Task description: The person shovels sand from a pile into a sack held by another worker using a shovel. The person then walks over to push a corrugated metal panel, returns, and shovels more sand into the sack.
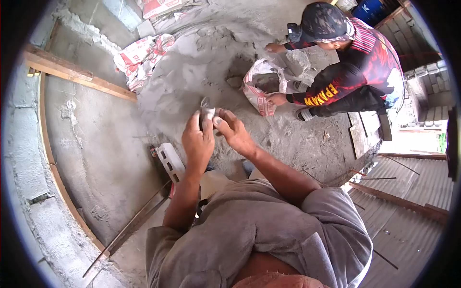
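Both of my hands meet in front of my body, above the grey cement floor (225, 156). My left hand (198, 137) has its fingers closed around a small whitish and grey object (207, 111) that I cannot make out. The fingers of my right hand (233, 130) are bent against the same object from the other side. A dark, rounded tip sticks out beyond the fingertips. To the right, a co-worker (355, 72) crouches with one hand on an open red and white sack (261, 91) and the other hand reaching over the floor.
A crumpled sack (144, 55) lies by the left wall. A hollow block (170, 161) stands left of my legs. Wooden beams (79, 74) and a thin bar (127, 230) are at the left. Corrugated sheets (398, 230) and protruding rods lie at the lower right.
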`<state>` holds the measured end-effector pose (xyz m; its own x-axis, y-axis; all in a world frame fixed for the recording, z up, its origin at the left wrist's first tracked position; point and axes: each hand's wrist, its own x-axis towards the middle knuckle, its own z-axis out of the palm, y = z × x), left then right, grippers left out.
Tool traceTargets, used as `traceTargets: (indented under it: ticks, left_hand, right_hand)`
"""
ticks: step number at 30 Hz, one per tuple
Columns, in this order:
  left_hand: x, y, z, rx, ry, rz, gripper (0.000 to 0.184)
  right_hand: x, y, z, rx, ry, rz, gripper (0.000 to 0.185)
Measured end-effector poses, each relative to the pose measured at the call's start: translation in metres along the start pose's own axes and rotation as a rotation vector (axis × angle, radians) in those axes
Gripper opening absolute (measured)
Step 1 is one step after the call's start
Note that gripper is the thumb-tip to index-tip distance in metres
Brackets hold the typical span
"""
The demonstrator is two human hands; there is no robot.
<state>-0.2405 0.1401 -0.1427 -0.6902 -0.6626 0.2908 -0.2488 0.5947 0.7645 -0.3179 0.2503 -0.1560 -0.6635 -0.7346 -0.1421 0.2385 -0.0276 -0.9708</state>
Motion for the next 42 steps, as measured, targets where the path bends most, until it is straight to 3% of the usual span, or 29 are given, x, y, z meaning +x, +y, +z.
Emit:
traceTargets:
  ticks: [4, 6, 9, 10, 11, 12, 13, 14, 15, 16, 17, 19, 20, 21, 22, 24, 26, 29, 32, 33, 34, 37, 40, 42]
  left_hand:
    - [-0.017, 0.017, 0.043, -0.248, 0.091, -0.088, 0.023]
    - [-0.029, 0.021, 0.045, -0.276, 0.173, -0.050, 0.022]
    - [-0.059, -0.006, 0.030, -0.084, -0.025, 0.003, 0.023]
    - [-0.070, -0.019, 0.018, 0.037, -0.124, 0.050, 0.024]
    - [-0.085, -0.032, 0.008, 0.094, -0.140, 0.084, 0.027]
    - [-0.098, -0.043, 0.001, 0.163, -0.154, 0.108, 0.030]
    - [-0.115, -0.057, -0.013, 0.215, -0.209, 0.040, 0.032]
    - [-0.129, -0.072, -0.032, 0.261, -0.264, -0.034, 0.035]
    - [-0.140, -0.089, -0.057, 0.320, -0.197, -0.085, 0.035]
    - [-0.144, -0.108, -0.069, 0.306, -0.100, -0.109, 0.036]
    - [-0.153, -0.119, -0.089, 0.287, -0.011, -0.125, 0.037]
    - [-0.150, -0.134, -0.173, 0.607, -0.052, -0.338, 0.032]
    - [-0.147, -0.121, -0.215, 0.403, 0.299, -0.386, 0.025]
    - [-0.146, -0.099, -0.262, 0.393, 0.549, -0.477, 0.022]
    - [-0.163, -0.128, -0.309, 0.377, 0.805, -0.465, 0.028]
    - [-0.173, -0.078, -0.400, 0.709, 1.059, -0.296, 0.031]
    - [-0.181, -0.058, -0.461, 0.825, 1.245, -0.298, 0.031]
    - [-0.176, -0.057, -0.509, 0.919, 1.051, -0.272, 0.030]
    - [-0.150, -0.092, -0.509, 1.020, 0.714, -0.345, 0.031]
    - [-0.137, -0.100, -0.504, 1.086, 0.624, -0.347, 0.036]
    - [-0.132, -0.107, -0.498, 1.154, 0.523, -0.365, 0.042]
    - [-0.113, -0.147, -0.497, 1.202, 0.482, -0.307, 0.055]
    - [-0.082, -0.155, -0.501, 1.441, 0.454, -0.270, 0.065]
    - [-0.065, -0.171, -0.519, 1.433, 0.440, -0.340, 0.071]
  right_hand:
    - [-0.001, 0.008, -0.011, -0.172, 0.198, -0.121, 0.054]
    - [-0.008, 0.000, -0.012, -0.026, 0.199, -0.160, 0.051]
    - [-0.015, -0.011, -0.015, -0.443, 0.268, -0.353, 0.041]
    - [-0.014, -0.009, -0.016, -0.528, 0.241, -0.353, 0.040]
    - [-0.011, -0.007, -0.014, -0.530, 0.226, -0.509, 0.038]
    - [-0.014, -0.023, -0.011, -0.482, 0.107, -0.395, 0.038]
    - [-0.015, -0.028, -0.006, -0.644, 0.080, -0.324, 0.038]
    - [-0.007, -0.016, -0.002, -0.589, 0.070, -0.402, 0.042]
    - [-0.006, -0.023, 0.004, -0.570, 0.027, -0.331, 0.047]
    - [0.000, -0.038, 0.003, -0.857, -0.006, -0.353, 0.050]
    - [0.008, -0.034, 0.006, -0.879, -0.076, -0.433, 0.051]
    - [0.015, -0.042, 0.024, -0.861, -0.137, -0.426, 0.049]
    - [0.024, -0.043, 0.027, -0.866, -0.190, -0.407, 0.047]
    - [0.032, -0.045, 0.033, -0.862, -0.217, -0.423, 0.047]
    - [0.039, -0.048, 0.039, -0.845, -0.281, -0.384, 0.044]
    - [0.042, -0.055, 0.057, -0.840, -0.364, -0.342, 0.041]
    - [0.055, -0.064, 0.073, -0.869, -0.311, -0.359, 0.039]
    - [0.071, -0.072, 0.104, -0.947, -0.327, -0.273, 0.042]
    - [0.076, -0.076, 0.143, -0.851, -0.544, -0.104, 0.044]
    - [0.072, -0.078, 0.158, -0.896, -0.594, -0.124, 0.046]
    - [0.074, -0.068, 0.169, -0.960, -0.612, -0.317, 0.039]
    - [0.061, -0.103, 0.204, -1.035, -0.694, -0.260, 0.042]
    - [0.086, -0.082, 0.225, -1.040, -0.710, -0.216, 0.043]
    - [0.097, -0.061, 0.240, -0.978, -0.643, -0.262, 0.047]
